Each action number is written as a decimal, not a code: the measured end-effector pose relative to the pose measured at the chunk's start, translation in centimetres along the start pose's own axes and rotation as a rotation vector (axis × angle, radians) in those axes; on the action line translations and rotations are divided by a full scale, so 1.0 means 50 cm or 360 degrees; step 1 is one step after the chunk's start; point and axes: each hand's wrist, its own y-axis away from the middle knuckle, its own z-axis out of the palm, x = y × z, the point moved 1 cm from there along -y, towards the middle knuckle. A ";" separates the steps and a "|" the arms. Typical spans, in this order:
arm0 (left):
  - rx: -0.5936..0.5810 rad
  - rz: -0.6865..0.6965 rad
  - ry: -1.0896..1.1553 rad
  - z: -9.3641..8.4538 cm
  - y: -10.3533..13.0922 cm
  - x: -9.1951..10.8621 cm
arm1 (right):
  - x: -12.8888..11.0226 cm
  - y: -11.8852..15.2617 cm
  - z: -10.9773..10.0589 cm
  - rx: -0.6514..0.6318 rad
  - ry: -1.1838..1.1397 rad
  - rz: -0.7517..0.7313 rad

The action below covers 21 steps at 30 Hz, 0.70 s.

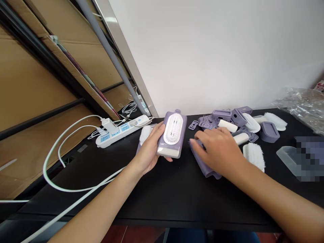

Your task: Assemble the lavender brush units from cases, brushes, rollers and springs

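Note:
My left hand (151, 147) is closed around a purple rectangular case (166, 129), tilted up off the black table. On the case's face sits a white oval piece (173, 128) with small dark clips, and a cream-white strip shows along its near end. My right hand (218, 145) grips a purple sleeve-like casing (204, 164) resting on the table, its fingers bent over the upper part and hiding much of it. A white fluffy pad (145, 134) on a purple part lies just behind my left hand.
Purple frames (222, 115), white rollers (227, 126) and white brush pads (253, 157) are heaped behind my right hand. A purple cup-like box (269, 132) stands right of them. A power strip (123, 130) with white cables lies left; crumpled clear plastic (303, 106) lies far right.

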 end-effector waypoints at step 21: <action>0.0194 0.0526 -0.1631 -0.033 -0.016 -0.021 | 0.117 -0.036 0.048 -0.0080 0.0216 0.0174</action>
